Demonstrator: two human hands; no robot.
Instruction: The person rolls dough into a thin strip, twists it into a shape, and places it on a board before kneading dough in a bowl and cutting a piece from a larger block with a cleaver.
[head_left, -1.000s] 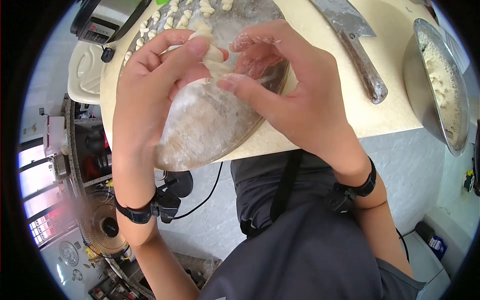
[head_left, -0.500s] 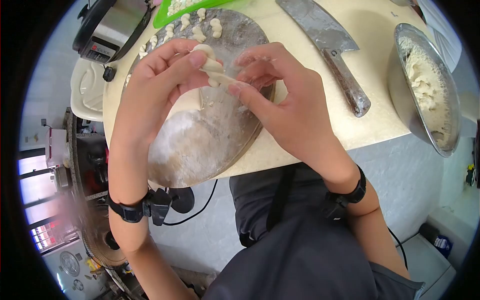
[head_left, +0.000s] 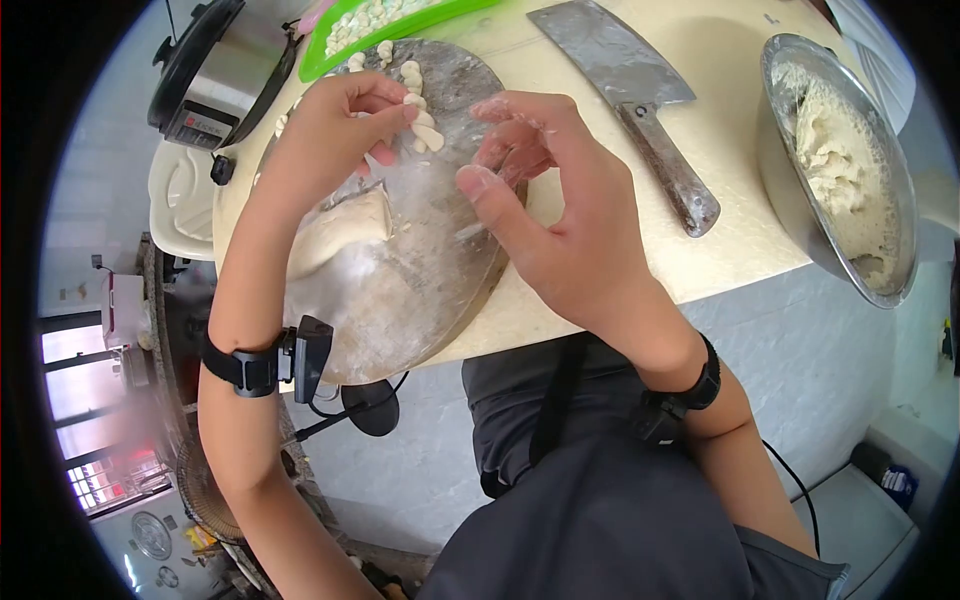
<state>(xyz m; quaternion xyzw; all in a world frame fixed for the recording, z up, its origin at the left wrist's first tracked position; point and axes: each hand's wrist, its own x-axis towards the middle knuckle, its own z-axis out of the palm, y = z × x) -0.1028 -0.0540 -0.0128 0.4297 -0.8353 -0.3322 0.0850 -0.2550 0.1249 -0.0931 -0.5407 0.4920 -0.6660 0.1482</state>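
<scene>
A small pale dough twist [head_left: 428,133] is pinched at its upper end by the fingertips of my left hand [head_left: 350,130], above the far part of a round floured board [head_left: 410,300]. My right hand [head_left: 565,195] is just to the right of it, flour on the fingers, thumb and fingers apart and nothing between them. Below my left hand lies a thick strip of dough [head_left: 345,232], partly covered by the wrist. More twists, such as one dough twist [head_left: 411,72], rest along the board's far edge; my left hand hides some of that edge.
A cleaver [head_left: 645,110] lies on the table [head_left: 740,215] right of the board. Farther right stands a metal bowl [head_left: 785,170] of floury dough [head_left: 845,165]. A green tray [head_left: 315,55] with small dough pieces, an electric cooker [head_left: 215,75] and a white basin [head_left: 180,195] are at the far left.
My right hand has let go of the dough twist, which both hands held before. My left hand has moved slightly away from me with it, uncovering more of the dough strip.
</scene>
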